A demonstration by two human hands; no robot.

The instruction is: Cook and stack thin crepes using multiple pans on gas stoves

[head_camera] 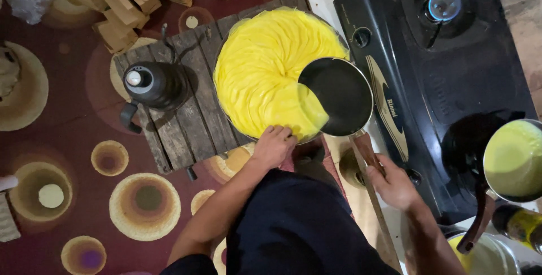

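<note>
The right hand is closed round the wooden handle of a small black round frying pan, tilted over a wide tray of thin yellow crepes — soft, floppy, tear-prone. The left hand's fingertips pinch one crepe's edge, the sensible hold.

Small black frying pan, round, wooden handle: tilted over near right edge of the tray, a yellow crepe sliding off its lower-left rim. Round tray: thin yellow crepes overlapped in a fan, filling it; rests on a dark slatted wooden board.
</note>
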